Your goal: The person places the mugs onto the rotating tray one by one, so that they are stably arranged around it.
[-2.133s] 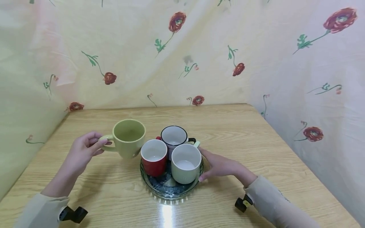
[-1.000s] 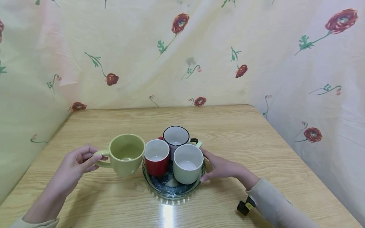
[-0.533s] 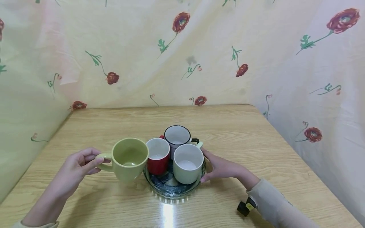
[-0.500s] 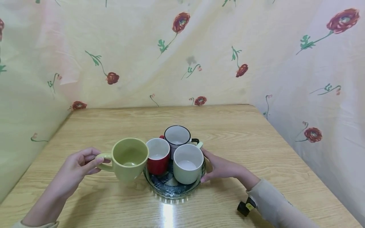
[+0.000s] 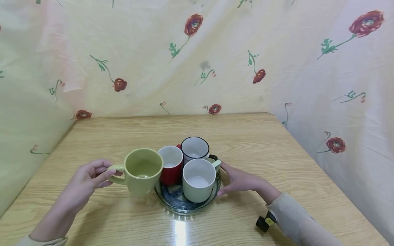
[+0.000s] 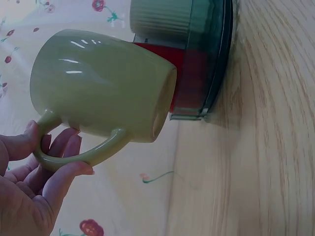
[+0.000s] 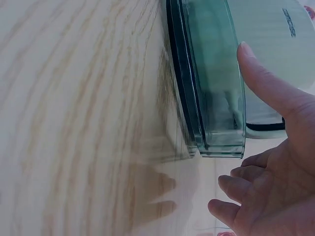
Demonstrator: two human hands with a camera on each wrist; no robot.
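Note:
My left hand (image 5: 87,182) pinches the handle of a yellow-green mug (image 5: 141,186), holding it off the table beside a round dark glass dish (image 5: 175,206). On the dish stand a red mug (image 5: 170,174), a white mug with a black rim (image 5: 192,157) and a pale green ribbed mug (image 5: 197,193). The held mug overlaps the red one in the head view. At the dish's right side is my right hand (image 5: 241,181); in the right wrist view its thumb (image 7: 268,83) lies at the glass rim, with the other fingers loosely bent below.
The dish rests on a wood-grain table (image 5: 123,222). Behind it and along the sides hangs a pale cloth (image 5: 138,51) printed with red flowers. A black wrist strap piece (image 5: 264,222) is on the right sleeve.
The dish has turned clockwise with its mugs: red went back, black-rimmed went right, pale green came nearer. The yellow-green mug came lower and nearer, then shifted slightly right. The right hand barely moved.

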